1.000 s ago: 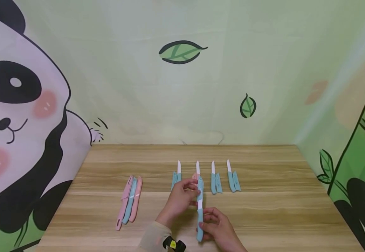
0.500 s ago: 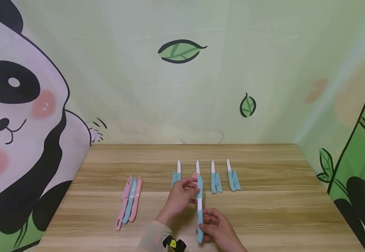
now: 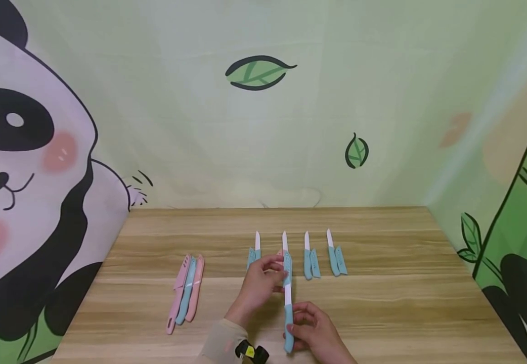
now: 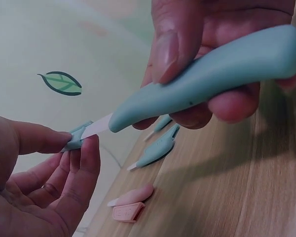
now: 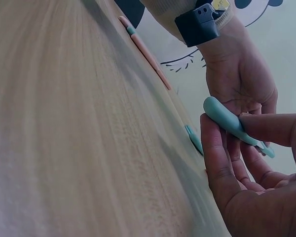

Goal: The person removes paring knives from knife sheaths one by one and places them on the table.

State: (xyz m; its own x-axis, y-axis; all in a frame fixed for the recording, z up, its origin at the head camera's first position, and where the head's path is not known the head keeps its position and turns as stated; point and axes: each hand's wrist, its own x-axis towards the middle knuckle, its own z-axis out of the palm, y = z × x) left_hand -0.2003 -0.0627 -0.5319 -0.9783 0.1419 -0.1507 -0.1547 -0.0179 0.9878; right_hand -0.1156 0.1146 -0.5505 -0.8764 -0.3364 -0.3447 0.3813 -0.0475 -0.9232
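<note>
My left hand [image 3: 259, 285] pinches the light-blue sheath [image 3: 287, 265] of a paring knife between thumb and fingers. My right hand [image 3: 318, 331] grips that knife's light-blue handle [image 3: 289, 331], thumb on the near side. Between handle and sheath a stretch of white blade [image 3: 288, 296] shows; its tip is hidden inside the sheath. The left wrist view gives the handle [image 4: 212, 79] close up, raised above the table, with the sheath [image 4: 75, 140] at its far end. From the right wrist, the handle [image 5: 227, 118] appears tilted between thumb and fingers.
Along the back of the wooden table [image 3: 382, 313] lie several bare-bladed knives, including a blue knife [image 3: 307, 258] and another blue knife [image 3: 333, 255], with sheaths beside them. A pink knife [image 4: 135, 194] is partly hidden behind my hands. Left, a sheathed blue knife [image 3: 186, 293] lies between two pink ones.
The handle has slid slightly toward me, away from the sheath, so a little more white blade shows. My left hand keeps its place on the sheath.
</note>
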